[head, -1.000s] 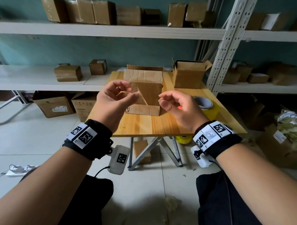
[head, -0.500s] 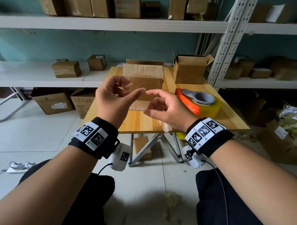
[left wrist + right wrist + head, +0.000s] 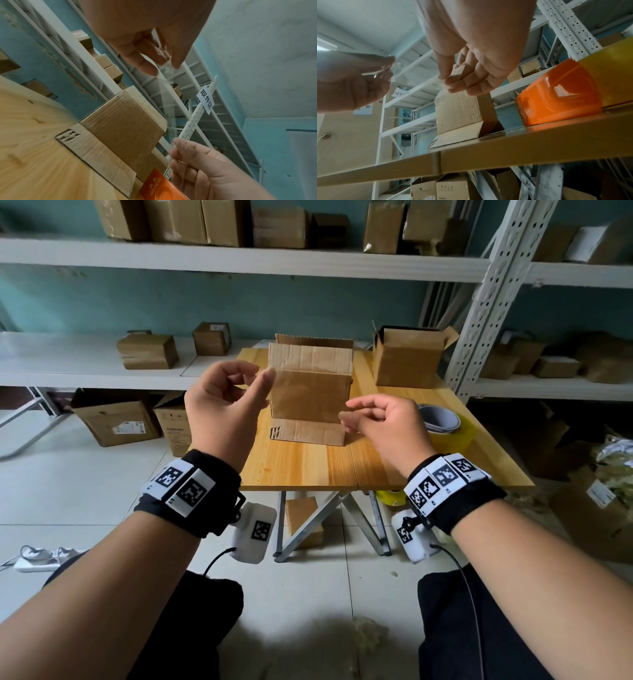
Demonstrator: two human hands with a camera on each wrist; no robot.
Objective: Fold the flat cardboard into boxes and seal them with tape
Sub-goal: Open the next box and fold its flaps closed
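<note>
A half-folded cardboard box (image 3: pixel 310 392) stands on the wooden table (image 3: pixel 308 470), one flap lying flat toward me. In front of it I stretch a strip of clear tape (image 3: pixel 167 102) between both hands. My left hand (image 3: pixel 262 378) pinches the strip's left end with thumb and fingers, level with the box's upper left corner. My right hand (image 3: pixel 346 416) pinches the other end lower down, by the box's lower right corner. The left wrist view has the left hand (image 3: pixel 164 67) above and the box (image 3: pixel 125 121) below. In the right wrist view the right hand (image 3: pixel 447 82) hangs before the box (image 3: pixel 457 112).
An orange tape dispenser with a yellow roll (image 3: pixel 452 433) sits on the table just right of my right hand, its orange body (image 3: pixel 556 94) close by. A second open box (image 3: pixel 407 361) stands at the table's back right. White shelves with small boxes run behind; cartons lie on the floor.
Half a second ago my hands were close together in front of the box. They have since drawn apart, left up and right down, with the tape strip stretched between them.
</note>
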